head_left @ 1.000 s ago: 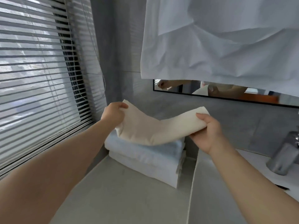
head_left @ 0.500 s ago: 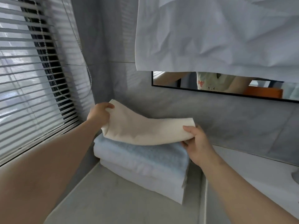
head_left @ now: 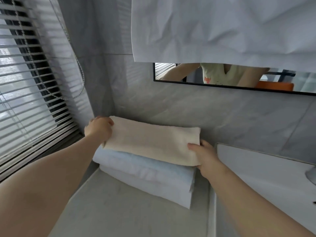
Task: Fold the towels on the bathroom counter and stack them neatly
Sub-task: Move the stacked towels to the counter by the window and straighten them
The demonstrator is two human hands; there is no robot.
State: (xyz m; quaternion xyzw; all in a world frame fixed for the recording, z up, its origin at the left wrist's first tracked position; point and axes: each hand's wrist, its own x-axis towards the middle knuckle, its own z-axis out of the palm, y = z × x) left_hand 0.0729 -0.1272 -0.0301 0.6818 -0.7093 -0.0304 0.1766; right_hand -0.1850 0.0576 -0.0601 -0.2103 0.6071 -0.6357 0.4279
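**Third towel set on the stack, release and tidy-up left**

A folded cream towel (head_left: 152, 142) is laid on top of a folded pale blue towel (head_left: 145, 166), which lies on a folded white towel (head_left: 153, 185). The stack sits on the grey bench (head_left: 128, 211), in the corner by the wall and the window blinds (head_left: 30, 82). The cream towel's left end is gripped by the left hand (head_left: 99, 129), fingers curled over the edge. Its right end is pinched by the right hand (head_left: 205, 156), thumb on top, fingers underneath. The towel appears to rest flat along the stack, though the ends are not yet let go.

Folding looks done for all three towels in view; no unfolded towel is seen on the bench. What is judged left: both ends released, and perhaps the cream towel nudged so its edges line up with those below, since it sits slightly askew and is narrower. A white cloth (head_left: 222, 28) is hung over the mirror (head_left: 239, 79); whether it belongs to the task cannot be told. The task is judged nearly complete.
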